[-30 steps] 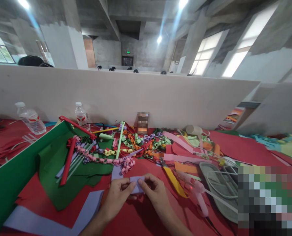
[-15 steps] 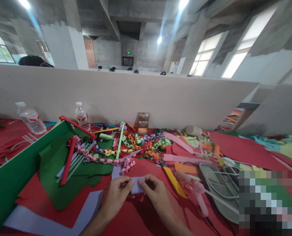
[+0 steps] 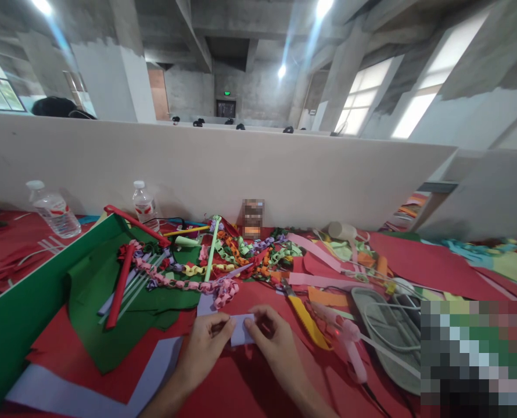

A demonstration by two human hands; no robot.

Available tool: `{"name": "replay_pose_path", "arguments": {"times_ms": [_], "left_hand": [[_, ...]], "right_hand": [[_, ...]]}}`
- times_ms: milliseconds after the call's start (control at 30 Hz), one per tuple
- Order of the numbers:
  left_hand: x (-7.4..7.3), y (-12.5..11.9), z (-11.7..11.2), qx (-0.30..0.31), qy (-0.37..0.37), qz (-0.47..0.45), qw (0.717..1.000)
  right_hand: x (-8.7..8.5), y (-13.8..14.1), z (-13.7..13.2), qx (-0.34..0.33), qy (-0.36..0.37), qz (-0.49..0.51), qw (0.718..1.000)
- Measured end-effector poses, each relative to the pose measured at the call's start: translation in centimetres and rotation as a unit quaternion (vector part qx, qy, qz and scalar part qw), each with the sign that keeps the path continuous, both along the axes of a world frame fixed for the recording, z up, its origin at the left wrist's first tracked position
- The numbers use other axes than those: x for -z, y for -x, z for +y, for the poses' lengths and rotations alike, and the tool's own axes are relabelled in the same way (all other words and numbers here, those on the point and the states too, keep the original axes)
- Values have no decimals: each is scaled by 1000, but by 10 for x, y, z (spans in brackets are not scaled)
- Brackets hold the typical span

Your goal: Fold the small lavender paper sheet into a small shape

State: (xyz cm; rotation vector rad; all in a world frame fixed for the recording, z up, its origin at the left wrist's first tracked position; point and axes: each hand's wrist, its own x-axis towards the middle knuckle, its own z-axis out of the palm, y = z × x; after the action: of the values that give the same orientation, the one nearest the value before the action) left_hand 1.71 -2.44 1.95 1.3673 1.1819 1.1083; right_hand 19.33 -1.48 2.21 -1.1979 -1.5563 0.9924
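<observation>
My left hand (image 3: pixel 204 347) and my right hand (image 3: pixel 276 343) meet low in the middle of the view. Both pinch a small lilac paper strip (image 3: pixel 241 329) between thumbs and fingers, just above the red sheet on the table (image 3: pixel 258 383). Just beyond my hands lies a pink and purple paper chain (image 3: pixel 189 284), part of a tangle of coloured paper chains (image 3: pixel 250 252).
A green felt sheet (image 3: pixel 106 313) and a green box wall (image 3: pixel 36 302) lie at left, a lilac paper piece (image 3: pixel 88 389) at bottom left. Yellow-handled scissors (image 3: pixel 304 316), a pink glue gun (image 3: pixel 349 342) and a grey tray (image 3: pixel 384 337) are at right. Two water bottles (image 3: pixel 53 212) stand by the partition.
My hands and the lilac strip have shifted slightly away from me; the fingers keep working the strip. Nothing else has moved.
</observation>
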Motion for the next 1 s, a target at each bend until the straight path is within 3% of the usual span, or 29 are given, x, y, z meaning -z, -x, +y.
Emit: {"name": "replay_pose_path", "arguments": {"times_ms": [100, 200, 267, 433, 800, 900, 1000], "left_hand": [[0, 0, -4, -4, 10, 40, 999], [-5, -4, -8, -2, -12, 132, 991], [-9, -7, -10, 4, -27, 206, 978], [-9, -12, -13, 1, -48, 333, 942], [-9, -12, -20, -18, -71, 383, 921], [-4, -6, -20, -8, -133, 394, 910], [1, 7, -20, 52, -238, 439, 865]], "right_hand": [[-10, -11, -15, 17, -133, -143, 981], [-15, -23, -30, -52, -232, -286, 928], [-13, -28, -35, -84, -252, -341, 901], [-8, -29, -37, -119, -200, -399, 887], [-4, -27, -34, -139, -160, -436, 874], [-2, -28, -34, -134, -166, -443, 871], [-1, -28, -34, -136, -163, -441, 872]]}}
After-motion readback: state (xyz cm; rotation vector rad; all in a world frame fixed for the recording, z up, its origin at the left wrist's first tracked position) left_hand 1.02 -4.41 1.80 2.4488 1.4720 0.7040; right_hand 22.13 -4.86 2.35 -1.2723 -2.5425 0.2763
